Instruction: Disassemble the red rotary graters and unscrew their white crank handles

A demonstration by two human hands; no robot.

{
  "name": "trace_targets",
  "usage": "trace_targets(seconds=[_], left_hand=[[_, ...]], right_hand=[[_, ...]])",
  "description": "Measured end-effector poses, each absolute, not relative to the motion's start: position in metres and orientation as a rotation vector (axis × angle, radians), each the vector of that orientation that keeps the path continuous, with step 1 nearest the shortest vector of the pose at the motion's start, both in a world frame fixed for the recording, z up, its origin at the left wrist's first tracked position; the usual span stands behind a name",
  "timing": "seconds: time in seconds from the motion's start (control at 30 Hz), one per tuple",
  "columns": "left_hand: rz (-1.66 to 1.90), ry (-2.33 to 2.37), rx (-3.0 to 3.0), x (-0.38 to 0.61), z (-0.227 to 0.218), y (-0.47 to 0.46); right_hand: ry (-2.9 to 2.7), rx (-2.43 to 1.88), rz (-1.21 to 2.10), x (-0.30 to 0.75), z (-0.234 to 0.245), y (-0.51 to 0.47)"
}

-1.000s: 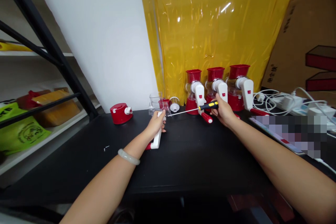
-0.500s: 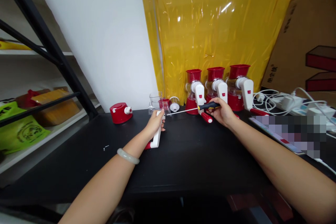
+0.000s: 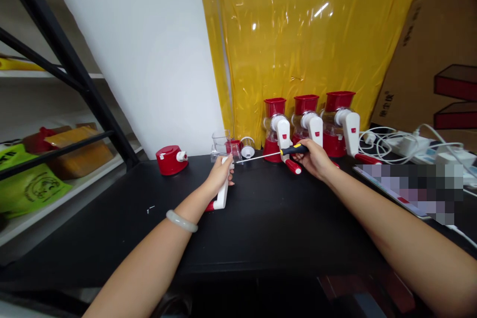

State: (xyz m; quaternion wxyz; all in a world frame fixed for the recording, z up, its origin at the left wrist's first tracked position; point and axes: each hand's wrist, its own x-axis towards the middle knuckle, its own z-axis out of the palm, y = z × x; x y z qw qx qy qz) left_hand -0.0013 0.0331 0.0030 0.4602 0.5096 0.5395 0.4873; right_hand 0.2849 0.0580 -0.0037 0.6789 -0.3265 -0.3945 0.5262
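"Screwdriver (image 3: 294, 149) handle turned: its yellow patch, mostly hidden half a second earlier, now faces up in the right hand (image 3: 313, 160). What else shifts?"

"Very little. The left hand (image 3: 220, 177) stays put, steadying a white crank (image 3: 222, 197) at the middle of the black desk (image 3: 283, 238), its red grip (image 3: 210, 206) pointing toward the worker."

"How do the fingers stand?"

"Closed on both sides. The left fingers wrap the upper part of the crank, thumb on top; the right fingers curl around the screwdriver handle. The metal shaft (image 3: 259, 157) runs leftward to the crank's upper end, beside the left thumb. Whether the tip sits in a screw cannot be told at this size."

"And around them?"

"A clear plastic housing (image 3: 221, 140) stands just behind the left hand, a metal grating drum (image 3: 247, 148) lies near it, and a round red base (image 3: 170, 161) sits well to the left. Behind the right hand, three red-topped graters (image 3: 306, 103) line up upright before a yellow plastic sheet (image 3: 298, 30)."

"Far right?"

"White cables (image 3: 378, 148) coil behind a flat device (image 3: 395, 194), its screen pixelated. A pale bangle (image 3: 182, 221) circles the left wrist."
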Motion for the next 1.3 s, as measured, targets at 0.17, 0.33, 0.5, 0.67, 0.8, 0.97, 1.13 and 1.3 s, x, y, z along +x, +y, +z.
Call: trace_targets(seconds=[0.17,0.33,0.5,0.67,0.8,0.97,1.13,1.3], left_hand=[[1.166,1.346,1.248,0.0001,0.0027,0.0321],[1.169,1.341,1.255,0.0011,0.0031,0.03],[1.177,1.342,1.251,0.0005,0.0027,0.0309],[1.168,1.341,1.257,0.0008,0.0015,0.0302],[1.151,1.348,1.28,0.0012,0.0002,0.0299],[1.167,1.34,1.259,0.001,0.002,0.03],[1.166,1.345,1.249,0.0014,0.0043,0.0298],[1.17,1.339,1.251,0.0023,0.0044,0.03]], right_hand=[[-0.908,-0.731,1.123,0.2889,-0.0052,0.0587],[-1.042,-0.877,0.99,0.2905,-0.0041,0.0571],[-0.962,-0.82,1.076,0.2863,0.0,0.0546],[-0.868,-0.749,1.095,0.288,0.0007,0.0541],[-0.898,-0.725,1.062,0.2904,0.0009,0.0543],[-0.948,-0.927,1.009,0.29,-0.0001,0.0558],[-0.981,-0.858,1.076,0.2876,-0.0009,0.0554],[-0.844,-0.774,1.162,0.2855,0.0008,0.0548]])
